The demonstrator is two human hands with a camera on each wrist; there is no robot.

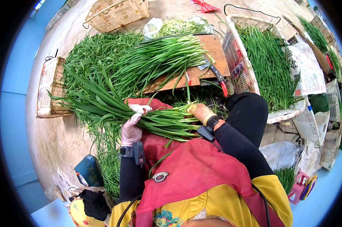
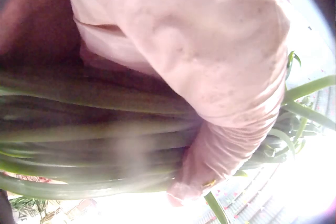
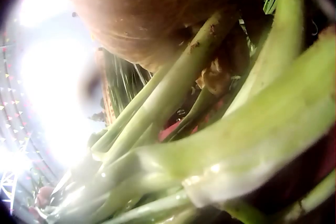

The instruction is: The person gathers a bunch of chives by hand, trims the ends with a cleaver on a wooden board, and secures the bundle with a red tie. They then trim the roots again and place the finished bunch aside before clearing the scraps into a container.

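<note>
A bundle of long, flat-leaved garlic chives [image 1: 165, 123] lies across the person's lap, leaf tips fanning to the left. The left hand [image 1: 131, 130], in a pale pinkish glove, grips it around the middle; in the left wrist view the gloved thumb and palm [image 2: 210, 61] wrap over the leaves. At the pale stem ends is the right hand [image 1: 202, 113] in a yellowish glove, its fingers curled around some stems. The right wrist view shows that glove [image 3: 152, 14] above thick whitish-green stems [image 3: 247, 140]. Its fingertips are partly hidden there.
Cut chives [image 1: 159, 56] lie on a wooden board [image 1: 218, 49] in front, beside a black-handled knife [image 1: 217, 73]. A white crate [image 1: 241, 72] full of chives stands to the right. Loose chives [image 1: 91, 56] heap at left, near another crate [image 1: 52, 87].
</note>
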